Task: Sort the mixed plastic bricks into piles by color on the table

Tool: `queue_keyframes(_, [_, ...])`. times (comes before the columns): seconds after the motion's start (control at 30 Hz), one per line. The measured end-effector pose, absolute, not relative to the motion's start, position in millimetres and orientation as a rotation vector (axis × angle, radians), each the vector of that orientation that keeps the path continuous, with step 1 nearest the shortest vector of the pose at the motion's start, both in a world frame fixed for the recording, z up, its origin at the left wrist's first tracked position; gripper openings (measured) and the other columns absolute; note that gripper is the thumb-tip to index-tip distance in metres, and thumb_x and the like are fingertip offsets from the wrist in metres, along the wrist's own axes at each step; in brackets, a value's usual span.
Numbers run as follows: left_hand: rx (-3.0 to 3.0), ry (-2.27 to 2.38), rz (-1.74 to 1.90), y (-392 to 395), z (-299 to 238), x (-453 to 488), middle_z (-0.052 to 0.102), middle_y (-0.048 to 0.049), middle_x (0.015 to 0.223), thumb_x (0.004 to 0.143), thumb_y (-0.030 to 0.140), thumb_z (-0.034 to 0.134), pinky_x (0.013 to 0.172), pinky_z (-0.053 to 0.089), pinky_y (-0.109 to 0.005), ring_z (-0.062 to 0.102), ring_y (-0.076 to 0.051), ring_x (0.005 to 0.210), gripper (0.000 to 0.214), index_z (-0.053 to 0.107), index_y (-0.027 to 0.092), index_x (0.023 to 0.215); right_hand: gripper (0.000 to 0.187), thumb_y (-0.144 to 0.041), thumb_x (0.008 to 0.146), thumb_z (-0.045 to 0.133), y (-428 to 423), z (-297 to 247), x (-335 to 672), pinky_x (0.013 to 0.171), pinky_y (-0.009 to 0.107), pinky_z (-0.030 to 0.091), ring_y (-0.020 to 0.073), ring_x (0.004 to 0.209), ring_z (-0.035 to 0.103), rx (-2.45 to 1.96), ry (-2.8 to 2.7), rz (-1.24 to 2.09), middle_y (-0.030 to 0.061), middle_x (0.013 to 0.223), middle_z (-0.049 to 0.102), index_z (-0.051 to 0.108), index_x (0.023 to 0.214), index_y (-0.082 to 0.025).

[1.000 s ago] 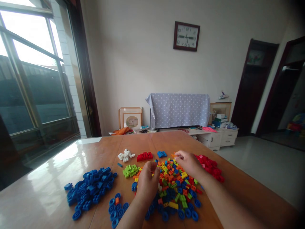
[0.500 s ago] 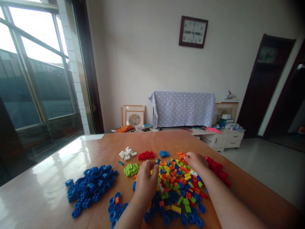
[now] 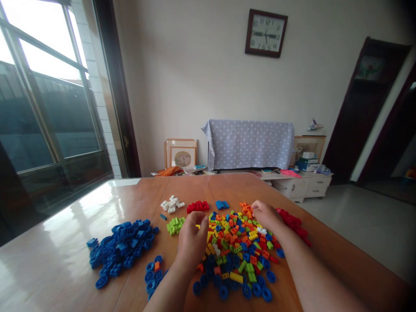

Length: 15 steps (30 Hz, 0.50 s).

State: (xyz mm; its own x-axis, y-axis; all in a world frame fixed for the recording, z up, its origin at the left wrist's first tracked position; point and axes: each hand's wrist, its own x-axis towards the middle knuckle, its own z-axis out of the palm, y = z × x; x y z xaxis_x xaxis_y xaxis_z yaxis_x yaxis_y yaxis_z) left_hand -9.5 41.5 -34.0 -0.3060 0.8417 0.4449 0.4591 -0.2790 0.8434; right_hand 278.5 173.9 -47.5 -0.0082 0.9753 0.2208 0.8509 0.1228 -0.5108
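Left hand [image 3: 191,240]: fingers curl away from the camera, so no clue if there's a brick in there; it also covers the 9 o'clock edge of the mixed bricks [image 3: 234,248]
Right hand [image 3: 266,215]: tips are right by the orange bricks [image 3: 246,209], can't tell if they're touching or pinching one
Red heap [image 3: 296,226]: 8 o'clock side is blocked by that hand and arm
Blue wheels [image 3: 150,287]: some at their 3 o'clock are tucked behind the left forearm [image 3: 169,281]
Forearms: chopped by the bottom edge, around 7 and between 4 and 5 o'clock, the latter pretty blurry
Spotted cloth [image 3: 251,145]: hides whatever's under it
Boxes [image 3: 307,164] at 3 o'clock: labels way too tiny
Window [image 3: 48,104] near 9 o'clock: cut off by the frame
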Motion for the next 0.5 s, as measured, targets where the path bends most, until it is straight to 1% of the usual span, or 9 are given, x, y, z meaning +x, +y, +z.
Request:
queue_keyframes(0.1, [1.618, 1.663, 1.591, 41.5, -33.1, -8.9, 0.070, -0.0060, 0.091, 0.090, 0.044, 0.058, 0.068, 0.048, -0.028, 0.065, -0.020, 0.082, 0.026, 0.064, 0.019, 0.094, 0.020, -0.030, 0.087, 0.051, 173.9, -49.2, 277.7, 0.063, 0.025, 0.035, 0.0165, 0.075, 0.060, -1.755, -1.933, 0.359, 0.0013, 0.092, 0.074, 0.070, 0.092, -0.026])
queue_keyframes(0.23, [1.613, 1.669, 1.588, 41.6, -33.4, -8.3, 0.070, -0.0059, 0.091, 0.090, 0.043, 0.058, 0.068, 0.048, -0.028, 0.065, -0.019, 0.082, 0.025, 0.064, 0.019, 0.093, 0.017, -0.032, 0.085, 0.055, 177.2, -52.9, 276.2, 0.066, 0.026, 0.035, 0.0173, 0.077, 0.060, -1.773, -1.938, 0.374, 0.0013, 0.095, 0.073, 0.070, 0.093, -0.027])
queue_keyframes(0.37, [1.616, 1.653, 1.590, 41.2, -34.8, -8.3, 0.070, -0.0059, 0.091, 0.089, 0.043, 0.059, 0.067, 0.047, -0.027, 0.065, -0.019, 0.082, 0.025, 0.064, 0.019, 0.093, 0.019, -0.035, 0.085, 0.056, 183.1, -58.2, 276.0, 0.066, 0.026, 0.036, 0.0178, 0.080, 0.060, -1.754, -1.923, 0.381, 0.0022, 0.101, 0.073, 0.070, 0.096, -0.027])
queue_keyframes(0.5, [1.619, 1.654, 1.590, 40.8, -35.3, -8.1, 0.070, -0.0061, 0.092, 0.089, 0.044, 0.059, 0.066, 0.047, -0.027, 0.064, -0.019, 0.081, 0.026, 0.065, 0.019, 0.093, 0.020, -0.035, 0.084, 0.057, 188.1, -64.7, 276.2, 0.065, 0.024, 0.037, 0.0171, 0.081, 0.061, -1.718, -1.908, 0.405, 0.0020, 0.099, 0.074, 0.070, 0.096, -0.025])
